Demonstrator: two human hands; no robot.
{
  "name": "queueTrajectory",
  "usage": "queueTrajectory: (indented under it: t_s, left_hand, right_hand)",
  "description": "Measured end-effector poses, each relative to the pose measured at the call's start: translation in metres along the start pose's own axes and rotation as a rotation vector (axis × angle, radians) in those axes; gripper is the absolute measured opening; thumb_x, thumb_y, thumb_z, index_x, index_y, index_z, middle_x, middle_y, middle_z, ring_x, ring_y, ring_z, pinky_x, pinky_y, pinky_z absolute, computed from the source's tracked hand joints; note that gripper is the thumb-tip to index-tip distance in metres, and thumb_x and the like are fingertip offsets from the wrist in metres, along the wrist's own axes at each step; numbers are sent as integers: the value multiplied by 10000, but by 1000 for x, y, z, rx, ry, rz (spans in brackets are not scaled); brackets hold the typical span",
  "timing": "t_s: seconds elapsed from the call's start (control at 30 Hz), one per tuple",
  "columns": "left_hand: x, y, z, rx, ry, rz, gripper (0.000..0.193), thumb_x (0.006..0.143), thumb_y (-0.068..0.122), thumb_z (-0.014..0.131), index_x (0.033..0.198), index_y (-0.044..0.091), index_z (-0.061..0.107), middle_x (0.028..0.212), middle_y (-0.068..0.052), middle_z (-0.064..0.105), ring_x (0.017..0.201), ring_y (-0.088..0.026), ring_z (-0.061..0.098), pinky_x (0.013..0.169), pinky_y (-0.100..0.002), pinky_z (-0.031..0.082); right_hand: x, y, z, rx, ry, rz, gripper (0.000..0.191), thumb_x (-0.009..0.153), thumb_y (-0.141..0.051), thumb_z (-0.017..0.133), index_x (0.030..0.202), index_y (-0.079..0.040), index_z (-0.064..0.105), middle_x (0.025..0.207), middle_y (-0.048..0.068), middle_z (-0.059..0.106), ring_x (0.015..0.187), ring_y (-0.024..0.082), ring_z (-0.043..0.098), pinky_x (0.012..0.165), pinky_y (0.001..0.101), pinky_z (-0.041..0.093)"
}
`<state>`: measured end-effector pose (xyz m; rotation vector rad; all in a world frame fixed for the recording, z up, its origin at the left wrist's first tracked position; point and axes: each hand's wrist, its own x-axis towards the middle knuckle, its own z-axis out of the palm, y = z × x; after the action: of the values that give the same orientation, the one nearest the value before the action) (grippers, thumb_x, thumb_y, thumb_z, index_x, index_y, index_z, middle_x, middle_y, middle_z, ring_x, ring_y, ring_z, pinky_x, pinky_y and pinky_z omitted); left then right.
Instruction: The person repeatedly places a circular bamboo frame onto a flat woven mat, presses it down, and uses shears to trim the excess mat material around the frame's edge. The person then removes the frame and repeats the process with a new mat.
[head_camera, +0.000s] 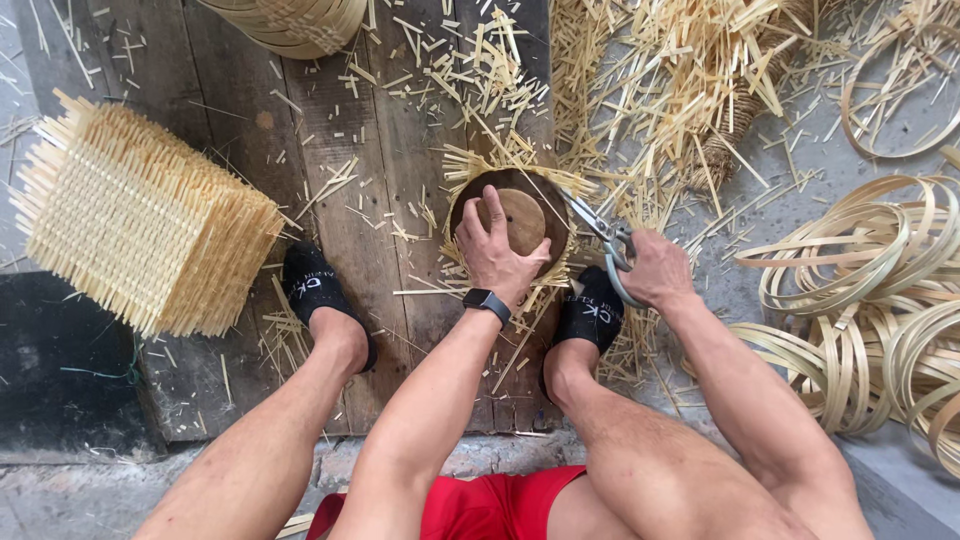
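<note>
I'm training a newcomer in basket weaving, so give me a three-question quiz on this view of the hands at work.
1. True or false: the left hand presses down on the round wooden mould.
2. What does the right hand hold? A) a hammer B) scissors C) a brush
3. Fill in: the stack of woven mats lies on the person's ____ side.

Key
1. True: the palm and fingers rest on top of the mould.
2. B: the blades point at the bamboo strips around the mould's rim.
3. Left, beside the left foot; the coiled bamboo strips lie to the right.
</note>
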<state>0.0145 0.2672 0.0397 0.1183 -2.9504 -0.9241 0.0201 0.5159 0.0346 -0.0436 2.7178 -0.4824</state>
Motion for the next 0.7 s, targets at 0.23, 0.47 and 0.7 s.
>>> queueTrajectory:
  t_s: [0.23,0.47,0.7]
  left_hand:
    - [6,-8,-7,-14,-92,134,1229,589,367,936,1584,137,252,1445,-194,365,1241,-429,444,1075,-535,403]
    - [13,-10,-15,-40,-152,216,1245,581,341,923,1605,142,244,1457,-201,358,1263,-437,432,1106,-528,393]
    - [12,12,-27,97,-174,44,1192,549,451,933,1527,180,308,1464,-220,307,1330,-475,298,1098,-659,241]
  right_hand:
    - [15,12,5,-117,-37,29,354,914,-377,657,980,-32,614,972,160,650,885,299,654,795,453,547]
    - [28,14,7,-358,317,-253,513,745,-480,762,846,6,633,802,173,621,767,293,623,670,416,546]
    - [40,27,0,-325,92,-155,291,1004,-304,618,935,-23,650,833,142,652,726,225,627,612,367,528]
